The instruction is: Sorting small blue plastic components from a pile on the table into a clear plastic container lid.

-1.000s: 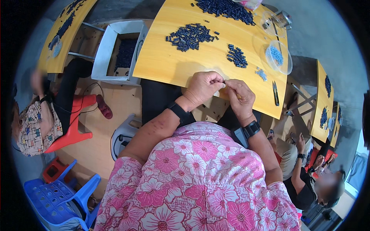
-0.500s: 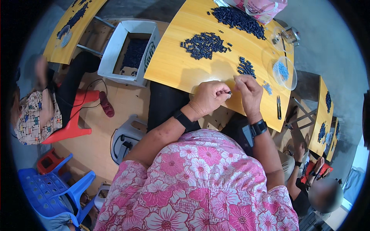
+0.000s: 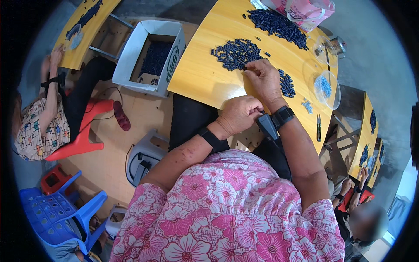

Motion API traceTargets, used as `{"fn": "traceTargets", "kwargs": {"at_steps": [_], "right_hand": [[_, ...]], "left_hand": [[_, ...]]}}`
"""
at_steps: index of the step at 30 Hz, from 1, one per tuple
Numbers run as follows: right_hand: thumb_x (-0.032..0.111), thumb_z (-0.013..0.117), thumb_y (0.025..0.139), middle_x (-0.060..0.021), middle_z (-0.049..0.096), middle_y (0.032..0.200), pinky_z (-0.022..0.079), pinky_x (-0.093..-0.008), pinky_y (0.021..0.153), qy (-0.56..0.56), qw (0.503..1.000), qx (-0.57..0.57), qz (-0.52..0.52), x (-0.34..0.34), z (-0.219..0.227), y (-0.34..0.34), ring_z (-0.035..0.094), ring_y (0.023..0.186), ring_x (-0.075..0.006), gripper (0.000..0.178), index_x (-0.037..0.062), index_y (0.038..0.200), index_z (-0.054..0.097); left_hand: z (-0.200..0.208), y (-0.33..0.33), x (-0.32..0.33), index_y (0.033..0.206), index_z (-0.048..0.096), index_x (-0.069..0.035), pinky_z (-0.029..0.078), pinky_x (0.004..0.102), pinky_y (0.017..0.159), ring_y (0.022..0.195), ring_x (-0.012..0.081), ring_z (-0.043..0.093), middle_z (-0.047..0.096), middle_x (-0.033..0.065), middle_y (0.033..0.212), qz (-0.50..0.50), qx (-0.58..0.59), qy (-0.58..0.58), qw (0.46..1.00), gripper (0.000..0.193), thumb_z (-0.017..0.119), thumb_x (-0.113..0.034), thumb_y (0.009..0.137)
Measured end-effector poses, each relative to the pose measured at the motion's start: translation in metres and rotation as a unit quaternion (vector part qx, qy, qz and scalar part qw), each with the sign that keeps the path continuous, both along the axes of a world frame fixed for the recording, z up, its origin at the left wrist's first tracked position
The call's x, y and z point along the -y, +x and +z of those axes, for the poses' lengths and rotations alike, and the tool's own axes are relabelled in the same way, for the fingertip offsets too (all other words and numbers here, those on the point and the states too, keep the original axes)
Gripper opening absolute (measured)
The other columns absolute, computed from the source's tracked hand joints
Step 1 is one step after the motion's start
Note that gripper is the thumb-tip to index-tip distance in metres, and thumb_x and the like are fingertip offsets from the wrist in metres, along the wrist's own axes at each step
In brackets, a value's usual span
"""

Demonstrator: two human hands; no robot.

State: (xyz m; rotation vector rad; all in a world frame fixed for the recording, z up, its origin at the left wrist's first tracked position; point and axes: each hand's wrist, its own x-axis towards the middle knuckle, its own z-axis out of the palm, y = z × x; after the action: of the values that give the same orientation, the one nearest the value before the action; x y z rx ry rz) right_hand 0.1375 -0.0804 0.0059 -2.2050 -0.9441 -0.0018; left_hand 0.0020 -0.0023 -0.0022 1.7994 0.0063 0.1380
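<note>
My left hand is closed in a pinch near the table's front edge, with a small black piece mostly hidden at its fingertips. Stretched farther forward, my right hand has thumb and forefinger drawn together at the near edge of a pile of small black cylindrical parts. What lies between those fingertips, if anything, is too small to make out. Beside the right wrist sits a smaller group of the black parts. Some tiny light-blue pieces lie to its right on the yellow table.
A clear tub of blue pieces and black-handled snips are at the right. Toward the far edge are a large black pile, a pink bag and a metal tin. A white box stands left; other people sit at both sides.
My right hand has left the left hand's side and moved forward to the pile of black parts. The left hand has stayed near the table edge, slightly lower. The view has shifted a little.
</note>
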Motion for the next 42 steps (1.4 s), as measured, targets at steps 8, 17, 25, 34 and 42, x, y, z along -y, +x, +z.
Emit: {"fn": "traceTargets", "kwargs": {"at_steps": [8, 17, 25, 34, 42], "right_hand": [[0.011, 0.069, 0.077, -0.0121, 0.066, 0.089, 0.053, -0.0397, 0.074, 0.007, 1.000, -0.012, -0.013, 0.003, 0.000, -0.001, 0.065, 0.083, -0.0313, 0.010, 0.0053, 0.085, 0.071], [0.010, 0.064, 0.085, -0.0088, 0.063, 0.096, 0.054, -0.0397, 0.069, -0.152, 0.981, 0.104, 0.054, 0.013, 0.008, -0.001, 0.065, 0.081, -0.0323, 0.010, 0.0070, 0.094, 0.063], [0.013, 0.060, 0.089, -0.0083, 0.059, 0.096, 0.054, -0.0404, 0.067, -0.165, 0.968, 0.159, 0.105, 0.034, 0.006, -0.006, 0.064, 0.082, -0.0320, 0.013, 0.0076, 0.099, 0.056], [0.013, 0.059, 0.082, -0.0163, 0.055, 0.096, 0.053, -0.0441, 0.073, -0.134, 0.978, 0.115, 0.110, 0.051, -0.004, -0.012, 0.063, 0.087, -0.0361, 0.018, 0.0042, 0.097, 0.055], [0.013, 0.063, 0.078, -0.0166, 0.054, 0.095, 0.051, -0.0441, 0.075, -0.143, 0.975, 0.119, 0.125, 0.062, 0.005, -0.023, 0.061, 0.087, -0.0369, 0.023, 0.0052, 0.098, 0.055]], "left_hand": [[0.000, 0.000, 0.000, 0.089, 0.066, -0.004, 0.051, 0.0313, 0.064, 0.071, 0.0199, 0.066, 0.066, 0.0093, 0.079, 0.004, 0.010, 0.015, 1.000, 0.010, 0.071, -0.006, 0.080], [-0.001, 0.001, 0.000, 0.087, 0.067, -0.004, 0.051, 0.0299, 0.063, 0.070, 0.0174, 0.066, 0.066, 0.0080, 0.078, -0.002, 0.000, -0.005, 1.000, 0.009, 0.071, -0.007, 0.080], [-0.001, 0.001, 0.002, 0.087, 0.068, -0.003, 0.051, 0.0283, 0.063, 0.068, 0.0158, 0.064, 0.065, 0.0076, 0.076, 0.005, 0.016, 0.000, 1.000, 0.006, 0.068, -0.005, 0.081], [0.000, 0.002, 0.003, 0.088, 0.068, -0.002, 0.051, 0.0240, 0.064, 0.067, 0.0100, 0.062, 0.065, 0.0044, 0.077, 0.007, -0.008, -0.001, 1.000, 0.007, 0.069, -0.003, 0.081], [-0.004, 0.004, 0.004, 0.088, 0.068, -0.001, 0.051, 0.0240, 0.064, 0.066, 0.0095, 0.060, 0.065, 0.0039, 0.077, 0.015, -0.023, 0.023, 0.999, 0.010, 0.073, -0.005, 0.080]]}}
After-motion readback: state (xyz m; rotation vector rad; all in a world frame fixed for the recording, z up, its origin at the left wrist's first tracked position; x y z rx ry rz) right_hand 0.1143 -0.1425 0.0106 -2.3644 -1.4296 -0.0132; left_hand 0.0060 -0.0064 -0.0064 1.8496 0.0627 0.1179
